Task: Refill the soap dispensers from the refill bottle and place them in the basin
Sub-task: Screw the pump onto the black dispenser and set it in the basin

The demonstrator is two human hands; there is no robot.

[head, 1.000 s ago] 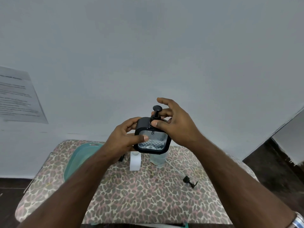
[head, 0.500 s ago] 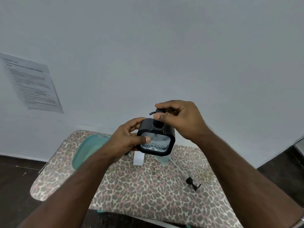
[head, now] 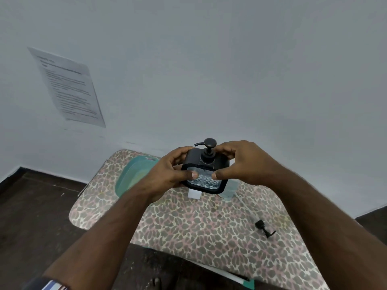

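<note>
Right hand (head: 243,164) off the pump head since a moment ago — now curled around the soap dispenser (head: 206,170) at 3 o'clock. Left hand (head: 167,174) gripping at 9 o'clock — both thumbs on its clear front.

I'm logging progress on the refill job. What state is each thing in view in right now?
Black soap dispenser: held off the table, pump head fitted on top.
Left hand: grips the dispenser's left side.
Right hand: grips its right side.
Teal basin: on the table, no dispenser visible inside.
Loose black pump: lying on the table, detached.
Clear bottle: mostly hidden behind the dispenser; state unclear.
</note>
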